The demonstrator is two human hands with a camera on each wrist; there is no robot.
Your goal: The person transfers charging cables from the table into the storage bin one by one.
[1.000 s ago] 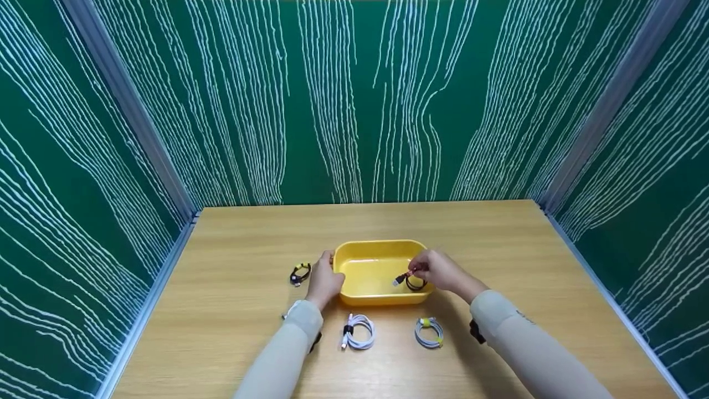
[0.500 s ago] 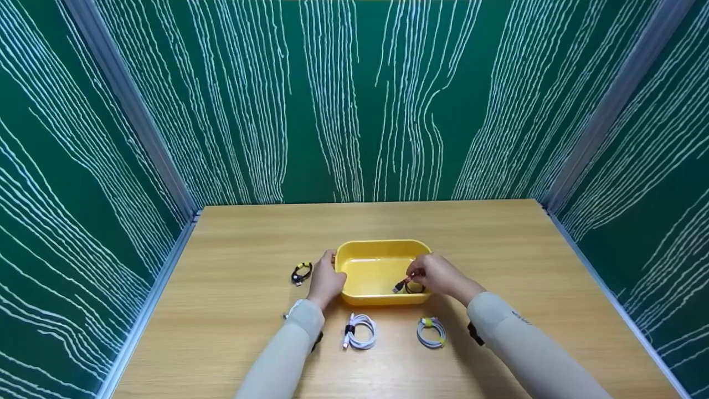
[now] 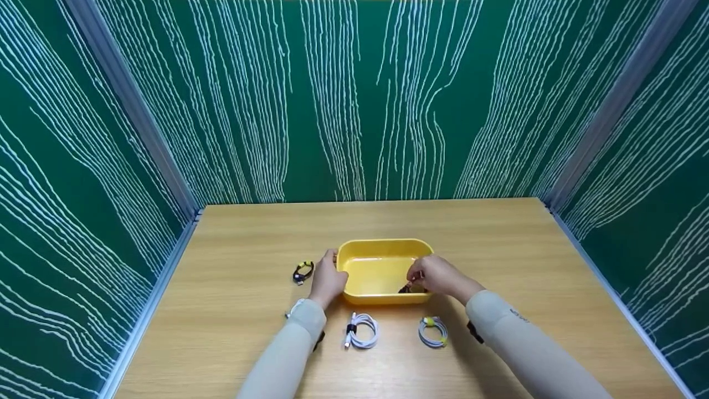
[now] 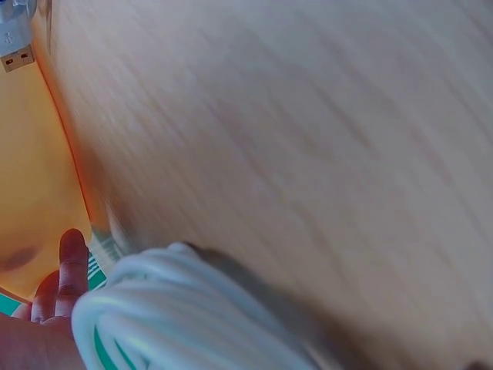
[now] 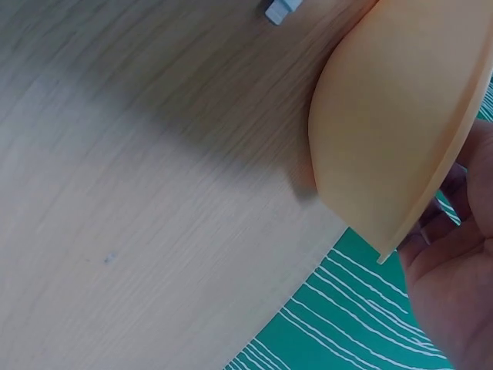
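Observation:
In the head view a yellow plastic bin (image 3: 388, 299) stands on the table. My left hand (image 3: 329, 281) grips its left end, thumb over the rim and fingers along the outer wall. The right hand (image 3: 438, 275) reaches over the right rim and pinches a coiled black USB cable (image 3: 406, 288) low inside, mostly hidden by the hand and the front wall. In the right wrist view that hand (image 5: 454, 254) is behind the bin's wall (image 5: 385, 116) and the cable is out of sight. The left wrist view catches the left fingers (image 4: 73, 270) against the bin.
A black cable with a yellow tie (image 3: 303, 272) lies left of the bin. In front are a white cable coil (image 3: 363, 331) and a grey-white coil with a yellow tie (image 3: 433, 332). Another white cable (image 3: 293, 307) is partly under the left forearm. Green walls enclose the table.
The right hand has lowered the black cable deeper into the bin's right end, so its plug is now mostly hidden. The left hand keeps its grip on the bin.

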